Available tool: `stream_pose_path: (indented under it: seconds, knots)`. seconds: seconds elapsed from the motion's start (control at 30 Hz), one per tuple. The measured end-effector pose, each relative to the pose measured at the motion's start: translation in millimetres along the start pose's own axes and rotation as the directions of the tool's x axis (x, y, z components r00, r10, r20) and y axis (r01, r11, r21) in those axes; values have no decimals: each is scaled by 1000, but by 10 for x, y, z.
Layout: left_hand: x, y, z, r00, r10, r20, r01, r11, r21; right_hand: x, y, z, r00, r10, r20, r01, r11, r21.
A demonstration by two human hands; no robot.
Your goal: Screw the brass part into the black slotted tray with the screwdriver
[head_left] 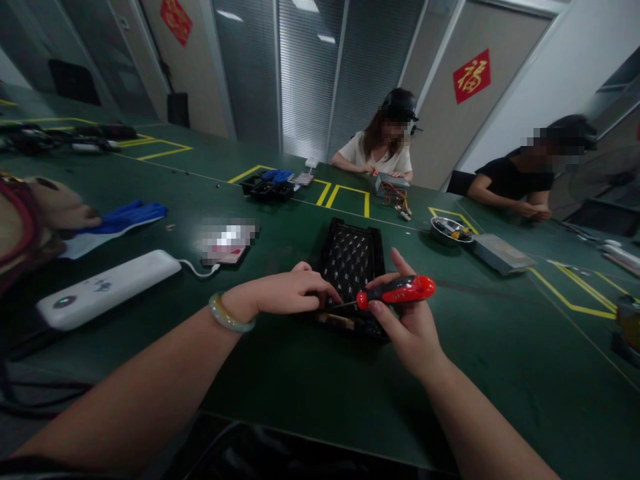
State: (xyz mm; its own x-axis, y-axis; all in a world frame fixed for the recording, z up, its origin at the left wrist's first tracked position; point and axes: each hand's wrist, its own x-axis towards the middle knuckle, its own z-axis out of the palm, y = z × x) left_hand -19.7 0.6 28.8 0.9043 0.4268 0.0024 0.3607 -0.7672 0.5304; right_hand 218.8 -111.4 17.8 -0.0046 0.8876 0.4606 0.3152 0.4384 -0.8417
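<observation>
Screwdriver (403, 291) sits in the right hand (413, 327), its grip curled snugly around the handle, shaft slanting low over the near end of the black casing (350, 257) on the table (300, 400). The left hand (295, 291) bends its fingers beside the tip; whether they pinch anything, I cannot tell. To work well, brace the casing with those fingers, keep them out of the tip's path, and apply light, controlled pressure.
</observation>
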Motion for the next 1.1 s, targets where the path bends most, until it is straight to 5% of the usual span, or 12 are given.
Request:
stream_pose_path:
  seconds: [0.37, 1.1]
  knots:
    - [6, -28, 22, 999, 45, -15, -45, 999, -11, 49, 36, 64, 990, 135, -43, -122, 966, 227]
    - [7, -73, 32, 997, 66, -42, -65, 998, 24, 29, -11, 6, 999, 51, 12, -52, 998, 40]
